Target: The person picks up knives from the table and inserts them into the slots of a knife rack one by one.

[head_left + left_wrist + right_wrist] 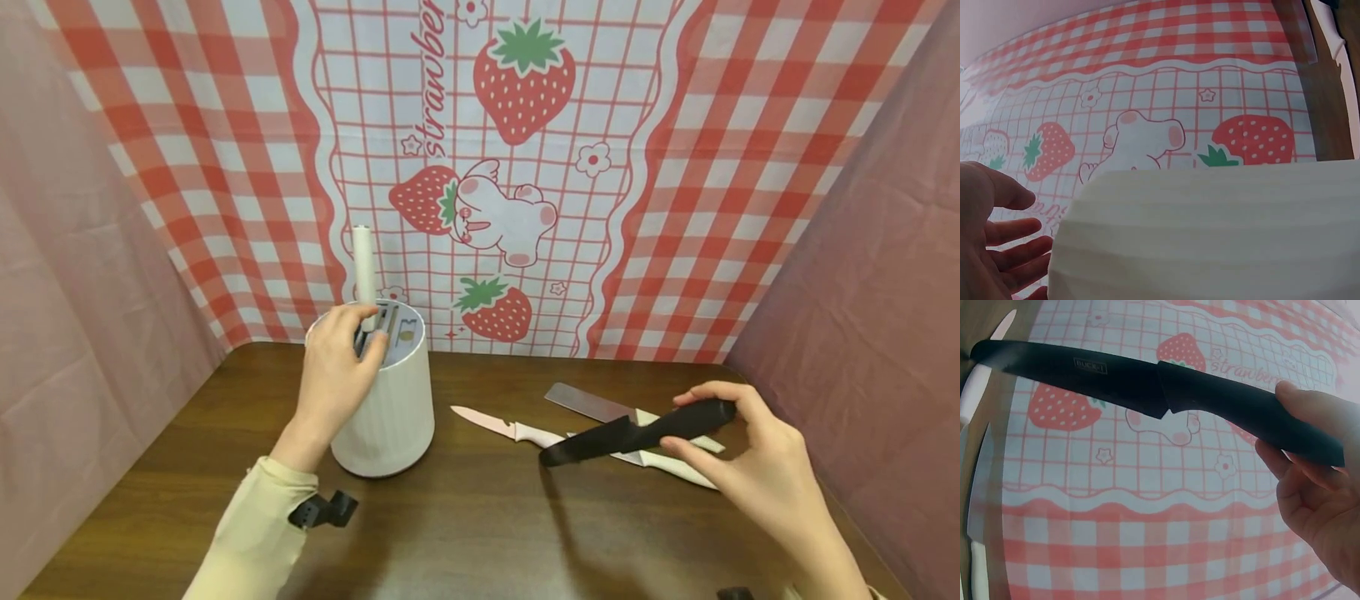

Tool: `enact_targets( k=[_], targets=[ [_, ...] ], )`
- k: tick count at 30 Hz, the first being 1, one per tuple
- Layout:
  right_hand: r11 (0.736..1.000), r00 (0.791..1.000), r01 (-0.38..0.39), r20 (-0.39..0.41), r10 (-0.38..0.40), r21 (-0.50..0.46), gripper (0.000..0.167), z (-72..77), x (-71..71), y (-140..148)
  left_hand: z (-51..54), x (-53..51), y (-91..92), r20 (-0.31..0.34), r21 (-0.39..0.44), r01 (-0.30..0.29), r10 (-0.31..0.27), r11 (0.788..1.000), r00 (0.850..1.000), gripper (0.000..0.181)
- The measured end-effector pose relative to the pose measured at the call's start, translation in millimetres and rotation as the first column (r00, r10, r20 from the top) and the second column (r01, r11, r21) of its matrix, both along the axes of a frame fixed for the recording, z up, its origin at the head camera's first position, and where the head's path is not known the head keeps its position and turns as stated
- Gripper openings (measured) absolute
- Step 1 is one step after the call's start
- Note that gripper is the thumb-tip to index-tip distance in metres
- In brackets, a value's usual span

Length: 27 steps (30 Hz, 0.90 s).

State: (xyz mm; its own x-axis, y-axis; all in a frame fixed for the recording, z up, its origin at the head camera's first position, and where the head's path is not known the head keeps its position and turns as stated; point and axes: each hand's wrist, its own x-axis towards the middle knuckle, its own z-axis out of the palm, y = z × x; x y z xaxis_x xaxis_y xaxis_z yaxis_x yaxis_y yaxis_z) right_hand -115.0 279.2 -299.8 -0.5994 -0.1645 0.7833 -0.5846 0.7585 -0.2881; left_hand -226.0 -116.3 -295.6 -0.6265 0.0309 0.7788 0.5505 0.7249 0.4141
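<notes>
My right hand [772, 462] grips a black knife [667, 425] by its handle, between thumb and fingers, above the table. In the right wrist view its dark blade [1104, 375] points left. My left hand [333, 367] is at the top of a white ribbed knife block [390, 417], with fingers and thumb spread beside a white upright handle [363, 267] standing in a slot. Fairly straight fingers [1019, 256] show in the left wrist view, next to the block's wall. Whether they touch the block or handle, I cannot tell.
Below the black knife lie a pink-bladed knife [483, 419], a cleaver [592, 404] and another white-handled knife [678, 468] on the brown wooden table [480, 533]. A strawberry-printed cloth [517, 308] hangs behind, with pink cloths [862, 250] at the sides.
</notes>
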Motion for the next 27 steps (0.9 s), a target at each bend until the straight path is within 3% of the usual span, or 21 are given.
enact_targets(
  k=[7,21,27],
  targets=[
    [0.988,0.994,-0.105,-0.029,0.103,-0.111,0.087,2.5,-9.4,-8.3,1.3,3.4,5.8,0.008,-0.019,0.011,-0.011,1.000,1.000,0.032],
    [0.958,0.969,-0.233,-0.124,0.215,-0.164,0.076,10.0,-17.2,-16.8,-0.4,9.2,16.6,0.022,-0.041,0.056,-0.055,0.998,0.998,0.028],
    [0.960,0.971,-0.229,-0.106,0.213,-0.163,0.078,15.3,-19.9,-22.3,-0.5,11.7,20.5,0.013,-0.046,0.068,-0.067,0.997,0.998,0.028]
  ],
)
